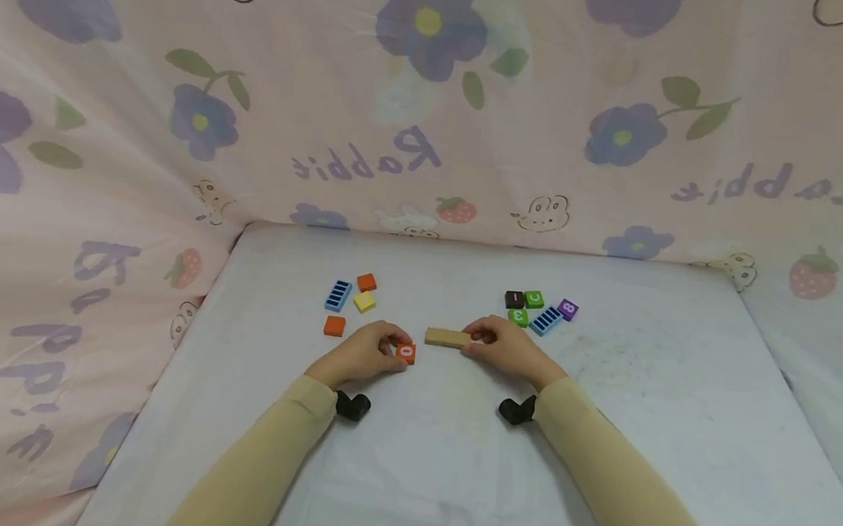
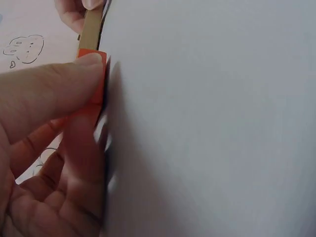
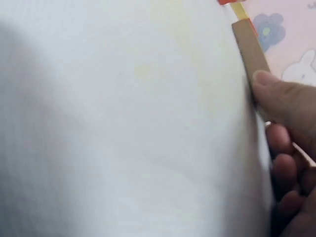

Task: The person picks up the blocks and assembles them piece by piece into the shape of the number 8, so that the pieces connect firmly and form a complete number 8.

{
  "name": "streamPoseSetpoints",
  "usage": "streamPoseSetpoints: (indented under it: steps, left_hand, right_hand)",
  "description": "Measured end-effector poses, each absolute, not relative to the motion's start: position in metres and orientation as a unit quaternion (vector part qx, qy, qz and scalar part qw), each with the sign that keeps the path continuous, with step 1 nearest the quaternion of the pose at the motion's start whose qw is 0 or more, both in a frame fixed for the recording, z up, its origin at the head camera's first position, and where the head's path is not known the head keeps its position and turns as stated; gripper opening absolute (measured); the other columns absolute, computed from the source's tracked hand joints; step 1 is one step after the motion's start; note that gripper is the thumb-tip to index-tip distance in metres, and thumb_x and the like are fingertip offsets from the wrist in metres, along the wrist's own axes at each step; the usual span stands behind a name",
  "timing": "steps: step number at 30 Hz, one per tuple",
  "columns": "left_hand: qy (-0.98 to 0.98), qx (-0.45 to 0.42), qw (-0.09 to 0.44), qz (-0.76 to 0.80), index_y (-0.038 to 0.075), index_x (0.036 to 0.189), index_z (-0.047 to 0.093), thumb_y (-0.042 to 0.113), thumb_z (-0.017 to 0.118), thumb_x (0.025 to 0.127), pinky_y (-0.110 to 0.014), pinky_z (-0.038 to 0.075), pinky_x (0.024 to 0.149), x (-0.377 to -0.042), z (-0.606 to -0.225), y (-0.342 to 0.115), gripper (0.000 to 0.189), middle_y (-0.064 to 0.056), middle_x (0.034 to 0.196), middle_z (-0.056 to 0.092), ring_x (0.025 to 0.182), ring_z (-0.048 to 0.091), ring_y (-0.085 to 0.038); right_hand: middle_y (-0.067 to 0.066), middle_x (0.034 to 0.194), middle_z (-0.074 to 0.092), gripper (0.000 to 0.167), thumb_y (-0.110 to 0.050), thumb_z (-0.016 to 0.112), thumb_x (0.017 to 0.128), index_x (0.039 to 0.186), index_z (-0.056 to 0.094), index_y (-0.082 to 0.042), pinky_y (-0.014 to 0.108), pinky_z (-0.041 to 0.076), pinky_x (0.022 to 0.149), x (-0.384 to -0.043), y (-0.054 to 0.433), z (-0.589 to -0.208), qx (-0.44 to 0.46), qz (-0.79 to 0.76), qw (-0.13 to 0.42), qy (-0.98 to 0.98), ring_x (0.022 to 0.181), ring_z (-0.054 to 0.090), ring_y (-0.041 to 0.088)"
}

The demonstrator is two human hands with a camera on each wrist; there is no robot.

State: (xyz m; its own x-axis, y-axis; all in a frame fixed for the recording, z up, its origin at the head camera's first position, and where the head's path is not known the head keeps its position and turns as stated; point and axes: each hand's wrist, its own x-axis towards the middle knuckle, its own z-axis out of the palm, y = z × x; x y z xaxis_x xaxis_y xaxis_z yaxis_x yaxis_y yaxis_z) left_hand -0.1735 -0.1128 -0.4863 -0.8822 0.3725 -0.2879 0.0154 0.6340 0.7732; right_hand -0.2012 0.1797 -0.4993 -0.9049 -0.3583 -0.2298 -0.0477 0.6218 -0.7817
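Observation:
My left hand (image 1: 371,350) pinches an orange number tile (image 1: 405,353) marked with a 0, near the middle of the white table. In the left wrist view the thumb lies over that orange tile (image 2: 93,74). To the right, my right hand (image 1: 508,346) holds the right end of a plain wooden bar (image 1: 447,338) between thumb and fingers. In the right wrist view the thumb presses on the side of the wooden bar (image 3: 251,47). A small gap separates tile and bar in the head view.
Left of the hands lie a blue striped tile (image 1: 338,295), two orange tiles (image 1: 366,282) and a yellow tile (image 1: 364,301). On the right sit a dark brown tile (image 1: 514,299), two green tiles (image 1: 534,299), a purple tile (image 1: 568,310) and another blue striped tile (image 1: 546,321). A printed curtain (image 1: 506,153) borders the table.

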Motion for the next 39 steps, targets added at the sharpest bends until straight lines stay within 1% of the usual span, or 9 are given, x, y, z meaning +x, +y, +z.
streamPoseSetpoints:
  steps: [5,7,12,17,22,25,30,34,39]
  left_hand:
    - [0.872,0.089,0.207,0.435,0.023,0.115,0.066,0.022,0.081,0.08,-0.033,0.04,0.068,-0.174,-0.491,-0.115,0.039,0.002,0.103,0.058,0.084,0.049,-0.021]
    - [0.87,0.086,0.202,0.441,0.024,0.115,0.066,0.022,0.081,0.08,-0.033,0.039,0.067,-0.174,-0.493,-0.117,0.039,0.001,0.101,0.058,0.082,0.048,-0.02]
    - [0.868,0.087,0.198,0.447,0.024,0.115,0.066,0.025,0.079,0.082,-0.033,0.04,0.067,-0.175,-0.494,-0.12,0.036,-0.002,0.097,0.057,0.082,0.049,-0.021]
    - [0.866,0.08,0.184,0.458,0.026,0.116,0.065,0.027,0.077,0.084,-0.033,0.042,0.069,-0.181,-0.491,-0.12,0.035,0.0,0.101,0.057,0.083,0.051,-0.02]
    - [0.861,0.068,0.152,0.481,0.023,0.118,0.064,0.023,0.077,0.085,-0.032,0.042,0.066,-0.187,-0.49,-0.114,0.035,-0.001,0.104,0.056,0.08,0.05,-0.02]
    - [0.863,0.054,0.137,0.483,0.023,0.118,0.064,0.022,0.076,0.085,-0.031,0.042,0.066,-0.19,-0.491,-0.11,0.035,0.0,0.108,0.055,0.08,0.051,-0.019]
    - [0.877,0.062,0.13,0.458,0.021,0.119,0.065,0.022,0.076,0.086,-0.031,0.043,0.068,-0.194,-0.492,-0.101,0.035,0.0,0.111,0.053,0.083,0.05,-0.018]
    - [0.882,0.071,0.128,0.448,0.019,0.119,0.066,0.021,0.074,0.087,-0.032,0.044,0.068,-0.195,-0.492,-0.096,0.034,-0.001,0.111,0.053,0.082,0.051,-0.019]
    - [0.887,0.059,0.134,0.438,0.023,0.12,0.065,0.021,0.073,0.088,-0.032,0.044,0.066,-0.195,-0.494,-0.091,0.034,0.003,0.111,0.054,0.082,0.051,-0.018]
  right_hand:
    - [0.0,0.103,0.057,0.035,-0.037,0.076,0.084,0.114,0.066,-0.023,0.036,0.039,0.081,-0.203,0.173,-0.505,-0.131,-0.423,0.179,0.879,0.093,0.047,0.02]
    - [0.0,0.103,0.056,0.034,-0.037,0.076,0.084,0.114,0.067,-0.025,0.037,0.039,0.08,-0.201,0.17,-0.505,-0.128,-0.425,0.176,0.879,0.093,0.047,0.02]
    - [0.0,0.102,0.056,0.03,-0.039,0.074,0.086,0.113,0.067,-0.026,0.038,0.038,0.079,-0.199,0.169,-0.505,-0.123,-0.42,0.168,0.883,0.092,0.046,0.021]
    - [-0.001,0.104,0.056,0.03,-0.039,0.073,0.086,0.113,0.066,-0.027,0.037,0.038,0.082,-0.199,0.172,-0.506,-0.125,-0.416,0.163,0.886,0.095,0.046,0.021]
    - [-0.002,0.107,0.057,0.029,-0.037,0.074,0.085,0.112,0.067,-0.028,0.037,0.038,0.086,-0.198,0.175,-0.505,-0.127,-0.416,0.167,0.885,0.097,0.047,0.02]
    - [-0.003,0.109,0.057,0.029,-0.037,0.074,0.085,0.112,0.068,-0.03,0.037,0.038,0.089,-0.197,0.176,-0.504,-0.131,-0.413,0.17,0.885,0.099,0.048,0.019]
    - [-0.004,0.109,0.057,0.029,-0.039,0.074,0.085,0.112,0.068,-0.031,0.037,0.037,0.09,-0.197,0.176,-0.503,-0.132,-0.413,0.174,0.884,0.1,0.048,0.019]
    - [-0.004,0.108,0.057,0.03,-0.039,0.077,0.082,0.11,0.069,-0.03,0.037,0.037,0.09,-0.197,0.176,-0.503,-0.128,-0.421,0.18,0.88,0.1,0.047,0.018]
    - [-0.004,0.109,0.057,0.031,-0.04,0.078,0.08,0.109,0.069,-0.03,0.038,0.035,0.094,-0.198,0.178,-0.504,-0.13,-0.431,0.189,0.873,0.103,0.048,0.018]
